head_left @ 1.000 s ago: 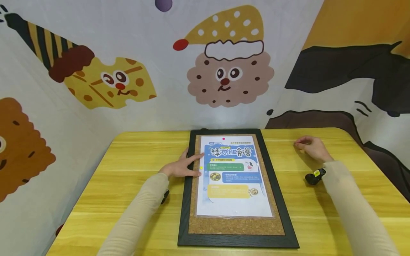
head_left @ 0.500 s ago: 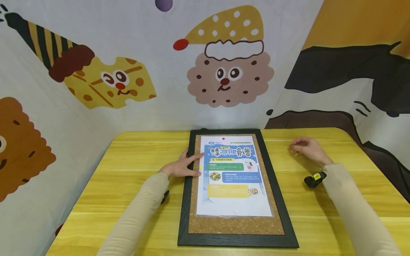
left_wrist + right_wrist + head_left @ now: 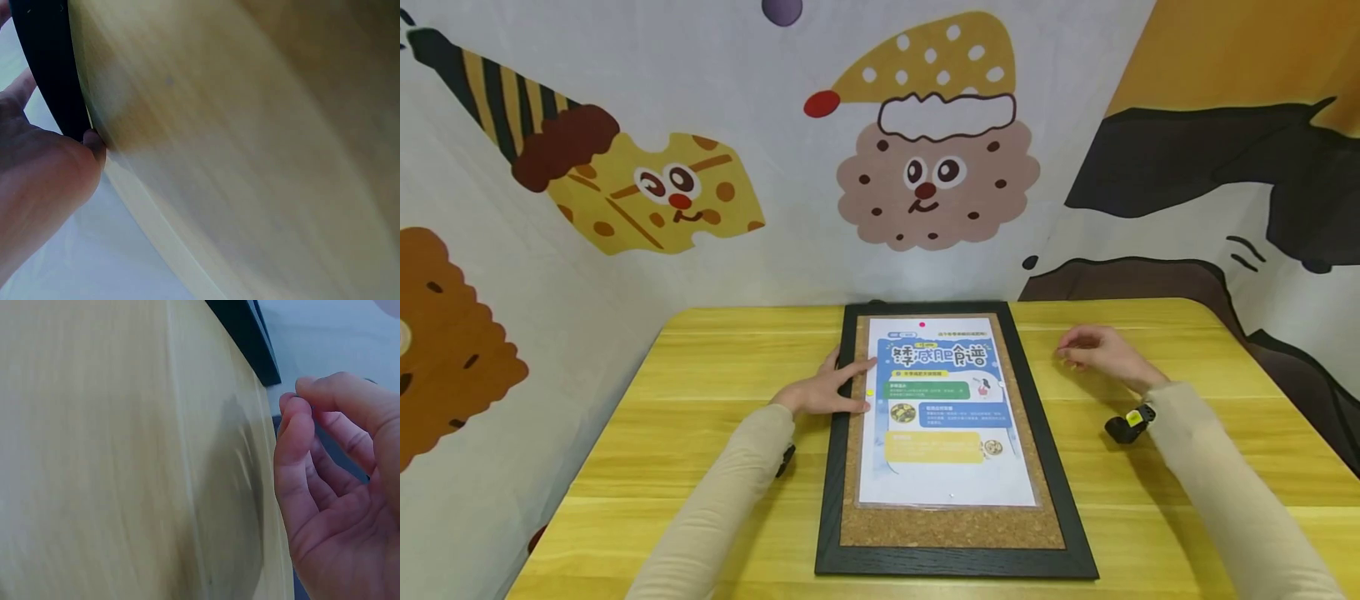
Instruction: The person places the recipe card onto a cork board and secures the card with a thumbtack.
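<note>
A black-framed cork board (image 3: 951, 529) lies on the wooden table with a printed poster (image 3: 917, 483) on its cork. My left hand (image 3: 820, 392) rests over the board's left edge, thumb and forefinger spread onto the poster's side. In the left wrist view, a fingertip of that hand (image 3: 47, 172) sits right at the black frame (image 3: 50, 62). To the right of the board, my right hand (image 3: 1108, 354) hovers with thumb and forefinger tips together. In the right wrist view, those fingertips (image 3: 297, 434) pinch a tiny dark thing, mostly hidden; I cannot tell its kind.
A red pin (image 3: 922, 324) marks the poster's top edge, a yellow pin (image 3: 870, 392) its left edge. Pale dots show near its right and bottom edges. Behind the table (image 3: 700, 367) hangs a cartoon-printed cloth (image 3: 797, 200).
My right hand has moved left, closer to the board, with its fingertips still together. The left hand and the board have stayed in place.
</note>
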`<move>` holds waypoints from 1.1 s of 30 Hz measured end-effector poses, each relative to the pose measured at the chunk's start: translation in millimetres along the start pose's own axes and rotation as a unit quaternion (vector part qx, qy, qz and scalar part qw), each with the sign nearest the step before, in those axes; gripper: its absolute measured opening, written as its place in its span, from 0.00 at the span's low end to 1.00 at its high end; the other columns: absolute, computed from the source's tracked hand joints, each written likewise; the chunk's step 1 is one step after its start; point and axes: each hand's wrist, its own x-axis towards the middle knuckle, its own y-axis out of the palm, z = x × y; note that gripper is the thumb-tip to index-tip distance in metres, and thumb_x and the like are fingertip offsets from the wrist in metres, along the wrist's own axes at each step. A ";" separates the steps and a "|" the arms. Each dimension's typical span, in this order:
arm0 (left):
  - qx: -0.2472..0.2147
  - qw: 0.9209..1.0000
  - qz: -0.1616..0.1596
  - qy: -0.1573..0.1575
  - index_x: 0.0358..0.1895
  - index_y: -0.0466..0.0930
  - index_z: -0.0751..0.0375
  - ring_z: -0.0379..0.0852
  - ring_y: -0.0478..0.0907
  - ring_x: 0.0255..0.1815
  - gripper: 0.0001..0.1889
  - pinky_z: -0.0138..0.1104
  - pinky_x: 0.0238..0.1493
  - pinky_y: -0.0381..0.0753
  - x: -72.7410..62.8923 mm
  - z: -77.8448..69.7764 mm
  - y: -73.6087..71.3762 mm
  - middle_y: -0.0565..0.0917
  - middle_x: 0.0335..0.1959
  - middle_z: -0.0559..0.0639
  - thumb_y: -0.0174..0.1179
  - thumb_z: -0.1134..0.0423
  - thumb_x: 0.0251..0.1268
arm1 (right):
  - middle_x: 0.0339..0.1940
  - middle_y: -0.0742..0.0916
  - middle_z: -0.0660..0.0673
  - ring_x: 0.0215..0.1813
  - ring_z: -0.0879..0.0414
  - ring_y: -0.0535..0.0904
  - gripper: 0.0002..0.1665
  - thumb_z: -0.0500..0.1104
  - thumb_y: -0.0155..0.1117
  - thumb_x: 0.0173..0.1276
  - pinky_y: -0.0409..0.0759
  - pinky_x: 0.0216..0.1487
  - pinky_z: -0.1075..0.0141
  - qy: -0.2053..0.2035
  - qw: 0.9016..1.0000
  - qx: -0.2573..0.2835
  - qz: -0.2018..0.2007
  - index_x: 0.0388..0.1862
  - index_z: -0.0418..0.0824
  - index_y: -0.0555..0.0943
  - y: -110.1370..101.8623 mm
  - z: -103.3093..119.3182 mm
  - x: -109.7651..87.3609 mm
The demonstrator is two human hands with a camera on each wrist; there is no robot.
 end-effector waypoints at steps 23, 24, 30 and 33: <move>-0.002 1.000 0.003 -0.005 0.78 0.49 0.41 0.66 0.26 0.74 0.43 0.65 0.65 0.46 -1.1 -0.1 -0.3 0.24 0.75 0.64 0.63 0.48 0.63 | 0.37 0.84 0.35 0.32 0.45 0.78 0.15 0.43 0.68 0.66 0.80 0.33 0.61 0.001 0.999 0.002 0.054 0.43 0.31 0.82 31.9 36.3 -0.3; -0.002 1.000 0.003 -0.006 0.78 0.49 0.41 0.66 0.26 0.74 0.43 0.66 0.65 0.46 -1.2 -0.4 -0.4 0.24 0.75 0.64 0.63 0.48 0.63 | 0.36 0.83 0.35 0.31 0.46 0.77 0.15 0.43 0.68 0.65 0.80 0.32 0.61 0.001 0.998 0.003 0.056 0.43 0.31 0.83 33.3 38.1 -0.2; -0.003 1.000 0.002 -0.010 0.78 0.49 0.40 0.66 0.26 0.75 0.43 0.66 0.65 0.46 -1.5 -1.7 -0.3 0.24 0.75 0.63 0.63 0.47 0.63 | 0.32 0.83 0.36 0.28 0.47 0.76 0.14 0.43 0.69 0.64 0.78 0.30 0.61 -0.008 0.997 -0.004 0.073 0.40 0.33 0.84 41.0 46.0 0.7; -0.001 1.000 0.001 -0.009 0.78 0.50 0.41 0.66 0.26 0.75 0.43 0.66 0.65 0.45 -1.3 -1.4 -0.3 0.24 0.75 0.64 0.63 0.47 0.63 | 0.31 0.83 0.37 0.27 0.48 0.76 0.13 0.44 0.70 0.64 0.78 0.29 0.62 -0.009 0.997 -0.009 0.079 0.40 0.33 0.85 44.9 48.4 2.2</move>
